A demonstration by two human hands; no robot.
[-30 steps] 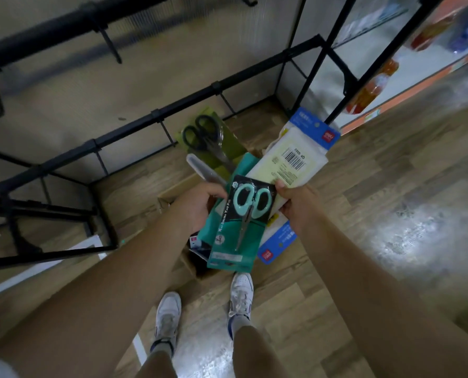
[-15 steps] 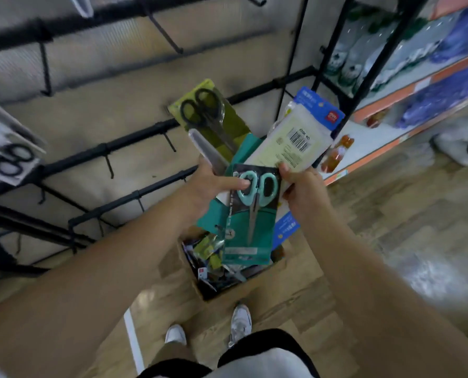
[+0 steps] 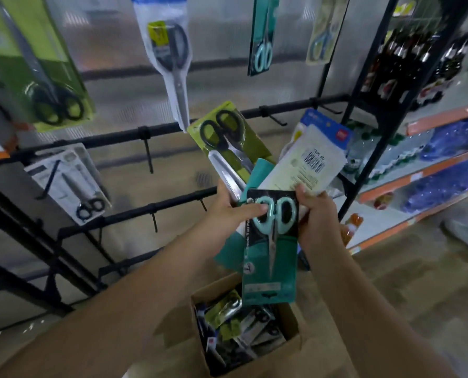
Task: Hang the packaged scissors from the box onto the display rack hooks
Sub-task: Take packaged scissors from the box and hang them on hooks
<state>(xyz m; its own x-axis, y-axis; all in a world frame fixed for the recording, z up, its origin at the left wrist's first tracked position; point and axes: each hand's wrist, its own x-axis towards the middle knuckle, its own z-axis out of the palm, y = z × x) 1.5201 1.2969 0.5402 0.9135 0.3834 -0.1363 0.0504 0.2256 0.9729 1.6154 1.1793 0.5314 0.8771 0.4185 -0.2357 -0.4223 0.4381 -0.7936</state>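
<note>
Head view: teal-handled packaged scissors (image 3: 272, 241).

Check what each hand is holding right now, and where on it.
Both hands share a fanned stack of scissor packs. Left hand grips its left edge, fingers across the front teal pack handles. Right hand grips the right edge.

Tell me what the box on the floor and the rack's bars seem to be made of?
The box looks like plain brown corrugated cardboard: matte, with folded-open flaps. The rack bars look like metal tubing with a matte black coating, thin black hooks clamped along them; painted steel seems likely, though the blurred picture leaves it open.
</note>
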